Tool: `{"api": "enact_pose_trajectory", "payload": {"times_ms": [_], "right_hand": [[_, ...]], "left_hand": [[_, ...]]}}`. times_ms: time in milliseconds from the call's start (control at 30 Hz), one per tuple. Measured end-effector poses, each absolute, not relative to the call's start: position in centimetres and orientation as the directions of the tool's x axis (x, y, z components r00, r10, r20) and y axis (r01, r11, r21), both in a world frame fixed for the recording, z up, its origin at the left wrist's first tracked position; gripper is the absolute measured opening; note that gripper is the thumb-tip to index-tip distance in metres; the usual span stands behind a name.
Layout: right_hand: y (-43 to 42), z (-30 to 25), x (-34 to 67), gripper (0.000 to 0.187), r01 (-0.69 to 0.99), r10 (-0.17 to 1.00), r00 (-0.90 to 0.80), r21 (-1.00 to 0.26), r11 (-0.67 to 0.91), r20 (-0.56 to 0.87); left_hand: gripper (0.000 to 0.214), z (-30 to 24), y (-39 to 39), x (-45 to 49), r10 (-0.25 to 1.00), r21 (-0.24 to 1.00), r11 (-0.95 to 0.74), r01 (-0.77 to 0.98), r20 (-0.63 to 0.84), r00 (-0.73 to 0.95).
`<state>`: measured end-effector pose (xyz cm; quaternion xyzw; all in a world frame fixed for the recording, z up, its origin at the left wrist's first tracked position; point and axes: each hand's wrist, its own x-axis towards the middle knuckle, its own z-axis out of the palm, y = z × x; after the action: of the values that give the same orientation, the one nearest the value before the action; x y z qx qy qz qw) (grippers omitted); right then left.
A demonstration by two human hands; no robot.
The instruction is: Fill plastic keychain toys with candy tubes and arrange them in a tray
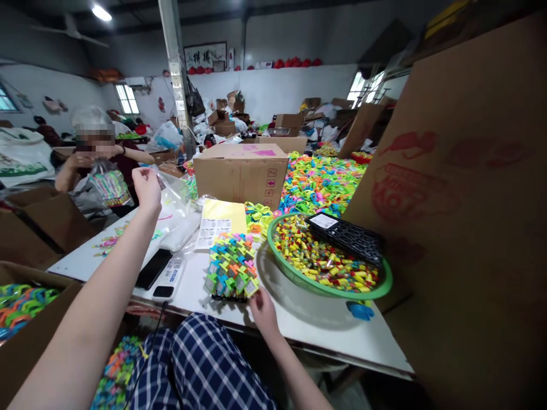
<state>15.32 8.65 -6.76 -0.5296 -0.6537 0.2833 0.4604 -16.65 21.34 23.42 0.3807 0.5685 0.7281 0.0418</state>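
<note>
My left hand (pixel 147 189) is raised over the left side of the table, fingers pinched on a clear plastic bag (pixel 175 191) that hangs down to the right. My right hand (pixel 262 310) is at the near right corner of a block of small colourful plastic toys (pixel 232 263), its closed fingers gripping the edge. The toys stand in tight rows of green, blue, orange and pink on a black tray, of which only the lower edge shows. Behind them lies a yellow card with a white label sheet (pixel 213 230).
A green basket (pixel 273 250) of small yellow-red pieces holds a black plastic tray (pixel 348 236). A phone (pixel 154 269) lies left. A cardboard box (pixel 241 176) and a heap of colourful plastic pieces (pixel 320 182) are behind. Tall cardboard (pixel 465 216) borders the right. A co-worker (pixel 96 148) sits across, left.
</note>
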Motion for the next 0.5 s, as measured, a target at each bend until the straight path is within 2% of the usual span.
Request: {"api": "enact_pose_trajectory", "payload": {"times_ms": [67, 133, 200, 300, 333, 433, 500], "right_hand": [[6.1, -5.6, 15.2, 0.016, 0.336, 0.884, 0.177, -0.871, 0.359, 0.433], [3.2, -3.3, 14.3, 0.013, 0.279, 0.766, 0.308, -0.823, 0.494, 0.564], [0.9, 0.0, 12.6, 0.027, 0.211, 0.681, 0.276, -0.734, 0.646, 0.679], [0.1, 4.9, 9.1, 0.067, 0.333, 0.567, 0.085, -0.56, 0.758, 0.819], [0.4, 6.1, 8.1, 0.074, 0.383, 0.544, 0.024, -0.511, 0.77, 0.839], [2.1, 8.5, 6.2, 0.069, 0.478, 0.527, -0.073, -0.434, 0.764, 0.847], [3.4, 9.6, 6.2, 0.068, 0.51, 0.505, 0.012, -0.44, 0.739, 0.863]], "left_hand": [[0.011, 24.0, 17.2, -15.5, 0.508, 0.838, -0.396, 0.376, 0.541, -0.67], [0.013, 23.6, 12.3, -13.9, 0.573, 0.802, -0.463, 0.376, 0.595, -0.564], [0.009, 22.8, 7.4, -11.8, 0.599, 0.774, -0.495, 0.395, 0.634, -0.489], [0.016, 21.8, 0.4, -8.7, 0.736, 0.83, -0.358, 0.428, 0.533, -0.418], [0.019, 21.6, -1.7, -7.8, 0.771, 0.853, -0.306, 0.424, 0.483, -0.416], [0.019, 21.6, -7.3, -6.7, 0.756, 0.871, -0.239, 0.429, 0.444, -0.481], [0.02, 21.9, -10.4, -6.9, 0.755, 0.871, -0.204, 0.447, 0.43, -0.495]]}}
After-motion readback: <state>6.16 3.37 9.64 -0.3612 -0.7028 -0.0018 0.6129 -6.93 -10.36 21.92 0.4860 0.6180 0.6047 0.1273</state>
